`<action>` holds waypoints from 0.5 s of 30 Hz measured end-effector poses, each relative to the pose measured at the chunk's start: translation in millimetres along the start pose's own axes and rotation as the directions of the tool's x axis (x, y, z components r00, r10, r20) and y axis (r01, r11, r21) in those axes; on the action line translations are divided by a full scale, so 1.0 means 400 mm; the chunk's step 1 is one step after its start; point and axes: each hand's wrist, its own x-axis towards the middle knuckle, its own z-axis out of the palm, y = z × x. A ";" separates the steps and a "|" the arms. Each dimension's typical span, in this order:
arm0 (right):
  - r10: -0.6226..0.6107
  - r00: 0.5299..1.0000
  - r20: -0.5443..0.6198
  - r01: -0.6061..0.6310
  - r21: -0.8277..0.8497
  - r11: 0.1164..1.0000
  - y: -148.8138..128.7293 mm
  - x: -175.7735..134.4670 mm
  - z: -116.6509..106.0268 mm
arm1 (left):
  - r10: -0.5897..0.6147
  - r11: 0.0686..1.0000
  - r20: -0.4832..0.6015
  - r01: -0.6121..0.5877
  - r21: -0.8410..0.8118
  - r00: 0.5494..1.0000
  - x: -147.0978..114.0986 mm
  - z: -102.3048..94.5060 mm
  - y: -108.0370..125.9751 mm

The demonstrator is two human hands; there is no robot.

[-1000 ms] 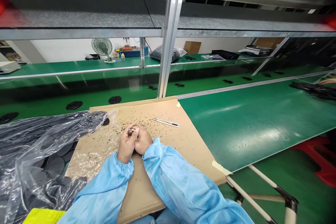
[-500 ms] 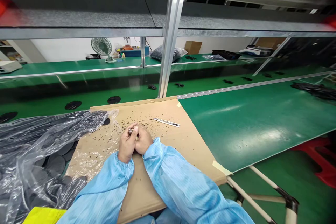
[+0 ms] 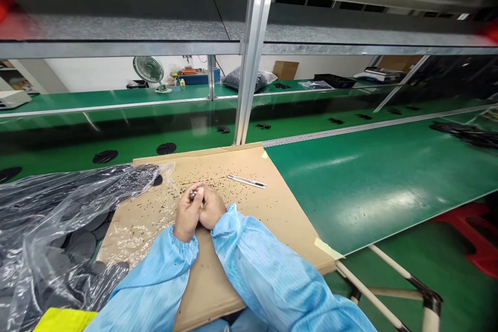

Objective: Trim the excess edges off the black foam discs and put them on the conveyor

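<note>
Blue fabric sleeves (image 3: 268, 264) angle inward over the flat brown cardboard sheet (image 3: 288, 228)! The left hand (image 3: 187, 216) is curled closed around a small shiny metallic object (image 3: 192, 194) (mostly hidden in there), and the right hand (image 3: 213, 208) nestles against the left, bent inward, its own grip impossible to tell.

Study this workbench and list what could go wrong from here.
1. The small shiny piece is mostly hidden by the left hand and right hand; it could slip and drop among the dark bits scattered on the cardboard.
2. The slim cutter lies loose beyond the right hand; a careless reach might cause a cut if it is extended, which I cannot tell.
3. Clear plastic laps onto the cardboard; the left sleeve might snag it.
</note>
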 end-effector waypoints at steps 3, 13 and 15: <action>0.007 1.000 0.006 -0.007 -0.010 1.000 -0.001 0.001 -0.001 | -0.007 1.000 0.000 0.007 -0.012 1.000 -0.001 0.001 0.002; 0.016 1.000 0.015 -0.016 -0.021 1.000 -0.003 0.000 -0.001 | -0.011 1.000 -0.003 0.011 -0.020 1.000 -0.001 0.001 -0.001; 0.007 1.000 0.016 -0.007 -0.032 0.999 0.001 0.000 0.000 | -0.007 1.000 -0.002 0.007 -0.019 1.000 -0.001 0.001 -0.002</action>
